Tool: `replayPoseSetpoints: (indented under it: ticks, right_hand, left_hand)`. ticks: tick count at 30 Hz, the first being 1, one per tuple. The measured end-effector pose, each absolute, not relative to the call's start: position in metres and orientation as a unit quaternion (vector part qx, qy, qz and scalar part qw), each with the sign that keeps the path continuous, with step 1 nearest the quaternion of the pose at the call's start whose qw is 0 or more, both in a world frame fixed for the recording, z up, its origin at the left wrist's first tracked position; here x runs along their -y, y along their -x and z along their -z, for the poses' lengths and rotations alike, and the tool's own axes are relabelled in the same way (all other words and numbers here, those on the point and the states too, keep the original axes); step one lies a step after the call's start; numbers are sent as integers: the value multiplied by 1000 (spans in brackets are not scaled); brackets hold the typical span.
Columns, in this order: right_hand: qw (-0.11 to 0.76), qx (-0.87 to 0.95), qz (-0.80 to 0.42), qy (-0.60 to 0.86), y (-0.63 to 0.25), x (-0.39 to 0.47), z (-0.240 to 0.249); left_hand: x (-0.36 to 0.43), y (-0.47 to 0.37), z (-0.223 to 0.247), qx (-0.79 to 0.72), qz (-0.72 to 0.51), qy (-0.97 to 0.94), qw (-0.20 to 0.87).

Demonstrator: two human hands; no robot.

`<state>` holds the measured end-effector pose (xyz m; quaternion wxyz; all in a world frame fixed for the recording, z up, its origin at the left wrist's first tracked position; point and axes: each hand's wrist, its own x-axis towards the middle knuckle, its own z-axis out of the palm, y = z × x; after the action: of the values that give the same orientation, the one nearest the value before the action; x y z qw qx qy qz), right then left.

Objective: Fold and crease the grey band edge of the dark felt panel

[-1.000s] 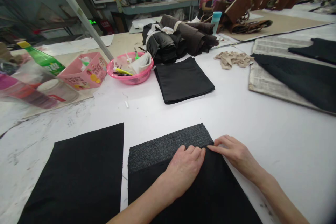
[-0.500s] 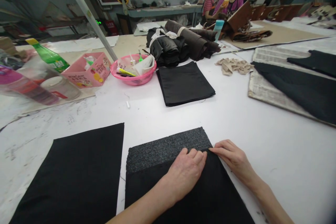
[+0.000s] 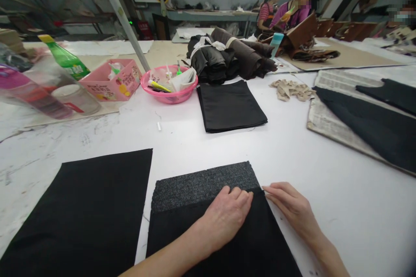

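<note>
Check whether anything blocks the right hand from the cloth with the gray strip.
Nothing visible does: the right hand has its fingertips at the edge of the black cloth. The left hand rests on it, further left.

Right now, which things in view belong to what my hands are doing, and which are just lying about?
In the job:
- black fabric panel, left hand on it, right hand at its edge
- speckled grey strip along its far end
- probably the left-side black panel

Apparently lying about:
- pink basin
- green bottle
- crumpled beige cloth
</note>
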<state>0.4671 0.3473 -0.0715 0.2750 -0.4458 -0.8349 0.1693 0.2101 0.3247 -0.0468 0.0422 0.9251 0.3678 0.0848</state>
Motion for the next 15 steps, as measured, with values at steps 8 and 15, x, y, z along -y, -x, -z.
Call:
replayPoseSetpoints:
  ticks: [8,15]
  right_hand:
    - [263,857,-128,424,-462,-349,75]
    - [256,868,-92,416,-461,-347,76]
  left_hand:
    - [-325,-214,49,-355,-93,-930,27]
    - [-326,-207,50,-346,-95,-933,30]
